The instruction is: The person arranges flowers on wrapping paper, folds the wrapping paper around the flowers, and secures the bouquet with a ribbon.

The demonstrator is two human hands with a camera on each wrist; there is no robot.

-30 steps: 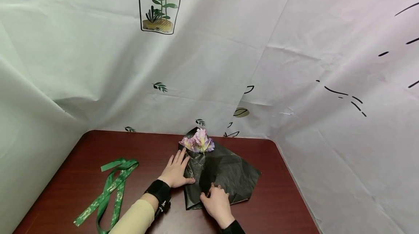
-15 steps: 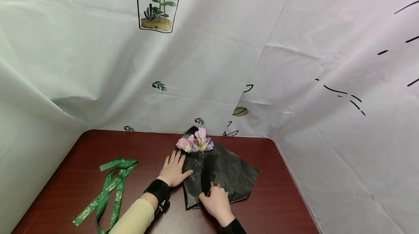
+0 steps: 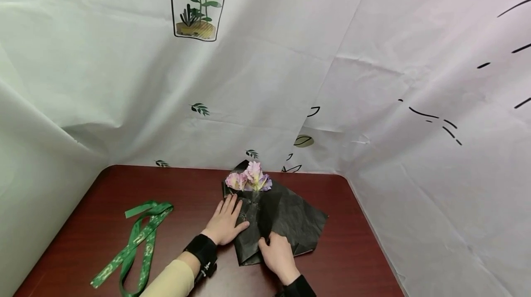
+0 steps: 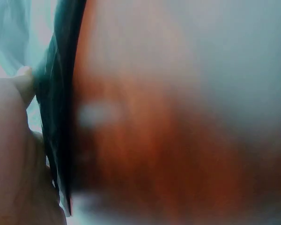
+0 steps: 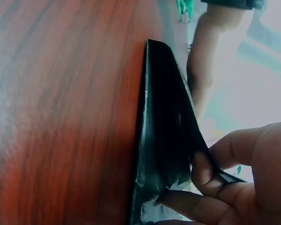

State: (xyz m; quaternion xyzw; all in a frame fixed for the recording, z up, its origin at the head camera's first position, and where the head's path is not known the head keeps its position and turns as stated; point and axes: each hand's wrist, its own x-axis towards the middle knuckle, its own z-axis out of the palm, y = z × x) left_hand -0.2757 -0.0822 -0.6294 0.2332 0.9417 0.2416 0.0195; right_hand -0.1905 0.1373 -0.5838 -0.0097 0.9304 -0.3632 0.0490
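Observation:
A sheet of black wrapping paper lies on the table, folded in from the left. Pink and purple flowers poke out at its far end, their stems mostly hidden under the paper. My left hand rests on the paper's left side, fingers straight and thumb reaching inward. At the near edge my right hand grips the folded layer; in the right wrist view, its thumb and forefinger pinch the raised black paper. The left wrist view is blurred, showing part of the left hand against the paper's edge.
A green patterned ribbon lies in loose loops on the left of the dark red table. White printed cloth hangs behind the table and along both sides.
My left hand has shifted slightly right and nearer on the paper, after a small move left. The right hand has moved slightly right, its fingers more curled over the fold. The flowers have shifted a little.

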